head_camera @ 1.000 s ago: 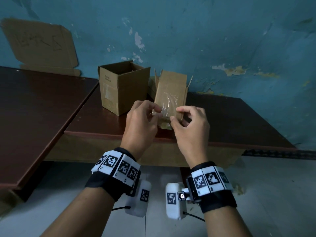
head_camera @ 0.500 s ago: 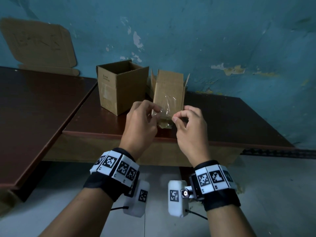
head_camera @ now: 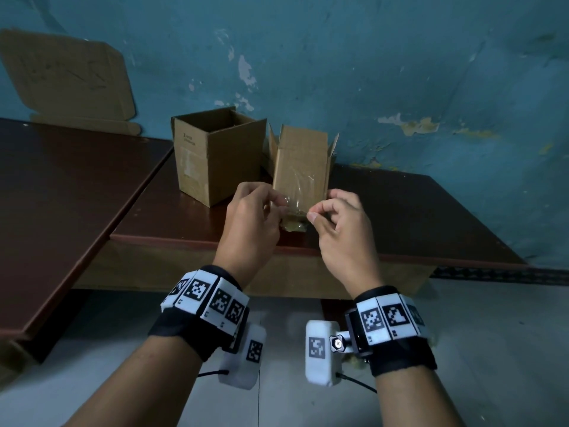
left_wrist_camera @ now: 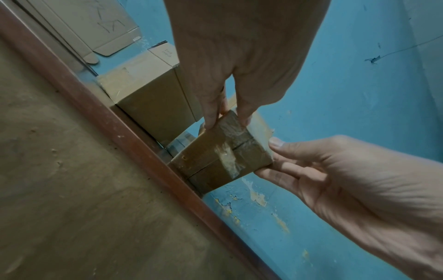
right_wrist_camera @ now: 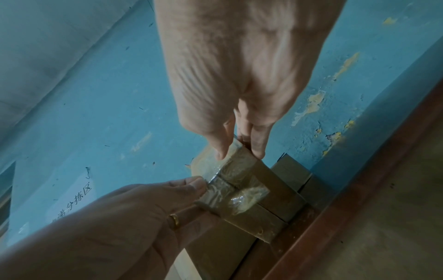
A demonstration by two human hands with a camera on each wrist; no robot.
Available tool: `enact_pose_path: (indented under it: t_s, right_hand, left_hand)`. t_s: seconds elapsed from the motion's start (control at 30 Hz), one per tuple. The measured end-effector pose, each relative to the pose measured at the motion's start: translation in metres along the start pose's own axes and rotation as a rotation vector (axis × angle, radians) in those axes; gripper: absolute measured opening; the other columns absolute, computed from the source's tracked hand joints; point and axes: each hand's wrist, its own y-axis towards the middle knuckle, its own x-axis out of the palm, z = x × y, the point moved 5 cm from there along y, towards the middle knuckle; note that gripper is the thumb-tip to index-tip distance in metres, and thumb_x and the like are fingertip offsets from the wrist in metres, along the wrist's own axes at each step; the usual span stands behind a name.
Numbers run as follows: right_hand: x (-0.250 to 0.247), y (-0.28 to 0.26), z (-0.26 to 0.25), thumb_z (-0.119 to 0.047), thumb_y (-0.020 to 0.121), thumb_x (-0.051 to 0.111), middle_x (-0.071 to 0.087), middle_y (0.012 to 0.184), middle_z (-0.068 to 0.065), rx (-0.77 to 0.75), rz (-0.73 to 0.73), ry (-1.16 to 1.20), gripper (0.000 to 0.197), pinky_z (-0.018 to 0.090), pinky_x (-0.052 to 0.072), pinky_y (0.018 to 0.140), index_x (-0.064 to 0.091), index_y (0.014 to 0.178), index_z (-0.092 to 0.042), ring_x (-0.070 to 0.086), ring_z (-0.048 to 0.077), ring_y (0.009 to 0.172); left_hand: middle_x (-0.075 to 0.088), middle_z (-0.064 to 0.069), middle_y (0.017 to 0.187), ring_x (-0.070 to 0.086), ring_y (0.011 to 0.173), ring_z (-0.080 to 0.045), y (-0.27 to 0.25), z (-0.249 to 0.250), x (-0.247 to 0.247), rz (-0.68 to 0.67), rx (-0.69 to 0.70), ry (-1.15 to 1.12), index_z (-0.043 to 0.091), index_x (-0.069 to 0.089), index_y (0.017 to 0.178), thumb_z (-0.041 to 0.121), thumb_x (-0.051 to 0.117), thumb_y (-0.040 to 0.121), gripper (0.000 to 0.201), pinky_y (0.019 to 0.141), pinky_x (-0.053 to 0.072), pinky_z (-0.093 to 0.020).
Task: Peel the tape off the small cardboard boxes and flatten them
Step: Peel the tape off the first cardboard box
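Observation:
A small cardboard box (head_camera: 300, 167) lies tipped on the brown table (head_camera: 415, 217), its taped bottom (left_wrist_camera: 215, 157) facing me. Clear tape (right_wrist_camera: 227, 193) crosses the bottom seam and runs up the sides. My left hand (head_camera: 278, 208) pinches the loose, crinkled end of that tape between thumb and forefinger, as the right wrist view shows at the left hand (right_wrist_camera: 201, 187). My right hand (head_camera: 317, 214) grips the box's opposite bottom edge with thumb and curled fingers, the right hand (right_wrist_camera: 239, 153) over a tape flap. A second box (head_camera: 215, 155) stands upright and open just to the left.
A flattened cardboard sheet (head_camera: 67, 78) leans on the peeling blue wall at back left. A second dark table (head_camera: 61, 195) adjoins on the left. The held box sits near the table's front edge (head_camera: 400, 258), with grey floor below.
Both hands have slid down to the near end of the box. The right fingers have curled in tighter at its bottom edge. The box itself has barely moved.

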Motion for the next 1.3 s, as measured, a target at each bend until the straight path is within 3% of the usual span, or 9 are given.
enact_pose_path:
  t_s: [0.07, 0.27, 0.4, 0.53, 0.7, 0.8, 0.93, 1.17, 1.3]
  right_hand:
    - [0.0010, 0.0002, -0.0002, -0.014, 0.101, 0.072, 0.050, 0.146, -0.005, 0.003, 0.000, 0.006, 0.014, 0.039, 0.048, 0.116, 0.071, 0.091, -0.024, 0.055, 0.017, 0.137]
    - [0.0004, 0.0005, 0.0008, -0.015, 0.101, 0.072, 0.047, 0.145, -0.009, 0.000, -0.038, 0.017, 0.010, 0.039, 0.048, 0.116, 0.072, 0.093, -0.021, 0.055, 0.017, 0.138]
    - [0.0000, -0.0006, -0.0005, -0.014, 0.101, 0.072, 0.047, 0.147, -0.007, -0.015, -0.043, 0.037, 0.011, 0.036, 0.047, 0.116, 0.072, 0.093, -0.021, 0.055, 0.017, 0.138]
    - [-0.0008, -0.0011, -0.0041, -0.014, 0.102, 0.069, 0.048, 0.145, -0.004, 0.004, -0.024, 0.040, 0.019, 0.037, 0.046, 0.117, 0.067, 0.090, -0.028, 0.055, 0.017, 0.137]
    - [-0.0014, -0.0002, -0.0039, -0.013, 0.103, 0.068, 0.049, 0.134, -0.010, 0.023, 0.014, 0.085, 0.018, 0.027, 0.047, 0.112, 0.067, 0.091, -0.027, 0.056, 0.013, 0.134]
    - [0.0010, -0.0018, -0.0036, -0.018, 0.102, 0.069, 0.056, 0.128, -0.006, 0.027, 0.085, 0.124, 0.007, 0.007, 0.044, 0.091, 0.066, 0.097, -0.022, 0.059, 0.000, 0.118]
    - [0.0031, -0.0020, -0.0002, -0.030, 0.099, 0.070, 0.065, 0.115, 0.003, 0.065, 0.182, 0.216, 0.017, 0.024, 0.049, 0.074, 0.058, 0.109, -0.024, 0.067, 0.019, 0.099]
    - [0.0042, -0.0028, 0.0032, -0.011, 0.090, 0.082, 0.061, 0.131, -0.003, 0.072, 0.179, 0.185, 0.034, 0.028, 0.060, 0.095, 0.062, 0.115, -0.023, 0.061, 0.006, 0.118]
    - [0.0046, -0.0022, 0.0041, -0.007, 0.087, 0.085, 0.057, 0.126, -0.008, 0.041, 0.204, 0.146, 0.038, 0.033, 0.062, 0.095, 0.065, 0.114, -0.024, 0.063, 0.008, 0.113]
  left_hand:
    - [0.055, 0.004, 0.127, 0.058, 0.103, 0.000, -0.0007, 0.0008, 0.0008, 0.014, 0.004, 0.006, 0.018, 0.070, 0.102, 0.010, 0.067, 0.104, 0.008, 0.082, 0.050, -0.005]
    - [0.054, 0.002, 0.128, 0.063, 0.109, -0.009, -0.0012, 0.0019, 0.0014, -0.002, 0.022, -0.019, 0.024, 0.063, 0.114, 0.015, 0.067, 0.105, 0.013, 0.091, 0.063, -0.036]
    - [0.055, 0.003, 0.128, 0.061, 0.110, -0.009, 0.0002, 0.0015, -0.0024, 0.005, 0.039, -0.003, 0.022, 0.067, 0.109, 0.014, 0.069, 0.103, 0.010, 0.093, 0.061, -0.030]
    - [0.054, 0.005, 0.128, 0.058, 0.110, -0.004, 0.0010, 0.0016, -0.0033, -0.039, 0.065, 0.009, 0.019, 0.068, 0.103, 0.010, 0.070, 0.102, 0.009, 0.090, 0.050, -0.007]
    - [0.055, 0.004, 0.132, 0.060, 0.121, -0.009, 0.0041, -0.0007, -0.0025, -0.125, 0.103, -0.059, 0.020, 0.067, 0.098, 0.008, 0.072, 0.100, 0.012, 0.107, 0.055, -0.034]
    - [0.057, 0.005, 0.134, 0.060, 0.125, -0.011, 0.0054, -0.0029, -0.0038, -0.114, 0.085, -0.106, 0.023, 0.069, 0.092, 0.015, 0.075, 0.097, 0.011, 0.108, 0.056, -0.043]
    - [0.059, 0.006, 0.131, 0.060, 0.122, -0.007, -0.0001, 0.0014, -0.0020, -0.042, 0.062, -0.061, 0.018, 0.069, 0.081, 0.029, 0.077, 0.098, 0.022, 0.102, 0.059, -0.038]
    - [0.056, 0.006, 0.130, 0.061, 0.113, 0.000, -0.0001, 0.0000, -0.0015, -0.023, 0.048, -0.017, 0.011, 0.068, 0.084, 0.014, 0.083, 0.092, 0.018, 0.096, 0.058, -0.022]
    - [0.058, 0.005, 0.129, 0.065, 0.116, -0.007, 0.0016, -0.0032, 0.0005, -0.044, 0.009, -0.098, 0.017, 0.066, 0.091, 0.010, 0.082, 0.091, 0.018, 0.100, 0.059, -0.027]
